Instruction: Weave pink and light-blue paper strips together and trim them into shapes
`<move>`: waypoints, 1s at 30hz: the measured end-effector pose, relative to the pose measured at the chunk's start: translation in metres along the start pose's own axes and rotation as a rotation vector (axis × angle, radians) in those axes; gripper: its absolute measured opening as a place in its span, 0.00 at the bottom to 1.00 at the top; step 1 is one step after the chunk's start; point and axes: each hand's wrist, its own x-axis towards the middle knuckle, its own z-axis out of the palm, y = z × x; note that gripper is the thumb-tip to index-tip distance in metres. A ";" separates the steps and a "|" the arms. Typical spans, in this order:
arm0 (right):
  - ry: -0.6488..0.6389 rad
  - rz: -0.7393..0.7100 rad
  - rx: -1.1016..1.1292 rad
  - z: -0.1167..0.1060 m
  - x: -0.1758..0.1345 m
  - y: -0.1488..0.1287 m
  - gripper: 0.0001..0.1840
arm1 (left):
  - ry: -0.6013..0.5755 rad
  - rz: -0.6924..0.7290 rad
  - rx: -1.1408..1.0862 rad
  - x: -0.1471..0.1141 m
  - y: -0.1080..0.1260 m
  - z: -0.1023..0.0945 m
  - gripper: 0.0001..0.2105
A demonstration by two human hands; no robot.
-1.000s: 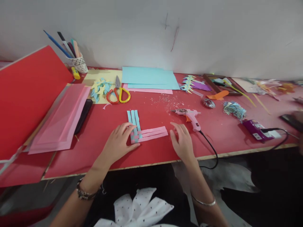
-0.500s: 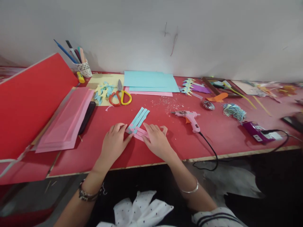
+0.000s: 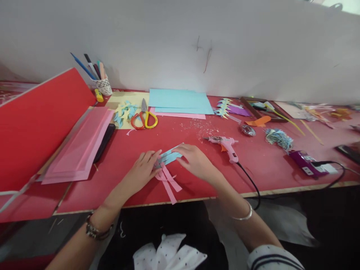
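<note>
Blue paper strips (image 3: pixel 169 156) and pink paper strips (image 3: pixel 171 184) cross in a small woven patch on the red table, near its front edge. My left hand (image 3: pixel 144 167) grips the woven patch at its left side, thumb below and fingers above, hiding part of it. The pink strips hang loose from there toward the table edge. On the right, my right hand (image 3: pixel 195 161) has its thumb and fingers around the far ends of the blue strips, which point up and to the right.
Scissors (image 3: pixel 144 117) lie behind my hands, beside blue paper sheets (image 3: pixel 180 100). A pink glue gun (image 3: pixel 226 144) with a black cord rests at the right, near a purple power socket (image 3: pixel 306 163). Pink sheets (image 3: pixel 75 150) and a red board (image 3: pixel 42 127) stand at the left.
The woven strips have turned clockwise: the blue ends now point more to the right and the pink ends toward me. My right hand has moved from the pink strips to the blue ones.
</note>
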 end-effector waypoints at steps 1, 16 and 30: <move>-0.050 -0.038 -0.032 -0.002 0.005 0.003 0.14 | -0.014 0.033 -0.018 0.001 -0.002 0.000 0.20; 0.351 -0.051 0.375 -0.102 0.005 0.021 0.27 | -0.087 0.029 -0.089 0.067 -0.043 -0.005 0.19; 0.082 -0.051 0.136 -0.028 0.048 0.032 0.12 | -0.037 0.039 -0.067 0.082 -0.049 -0.007 0.17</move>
